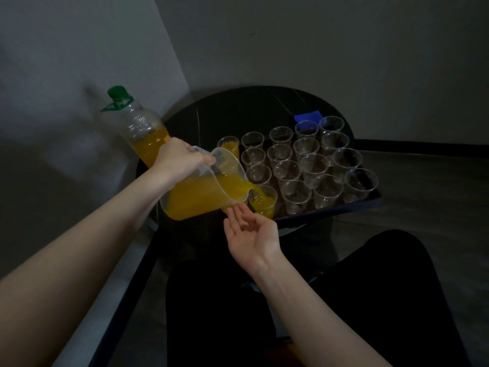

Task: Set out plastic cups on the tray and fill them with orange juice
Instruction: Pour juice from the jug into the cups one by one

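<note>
Orange juice (pixel 244 188) runs from the tilted clear plastic jug (pixel 203 189) that my left hand (pixel 180 160) grips by the handle, fingers wrapped closed around it near the rim. It falls over the spout into the cup (pixel 263 201) right below and in front of that grip, at the near corner of the dark tray (pixel 330 211); this cup is partly filled. My right hand (pixel 251 234) waits just under the jug's spout end, palm up and fingers loosely spread, holding nothing, its fingertips (pixel 234 213) close to the jug's lower edge and the filling cup. Beyond the pouring cup, to the right of my left hand, rows of empty clear cups (pixel 315 165) stand upright and close together on the tray. One more cup with juice (pixel 229 144) stands at the far row's end, just past my left knuckles. Behind my left wrist stands a big bottle (pixel 140 131) with a green cap, partly full of juice, on the round black table (pixel 238 107).
</note>
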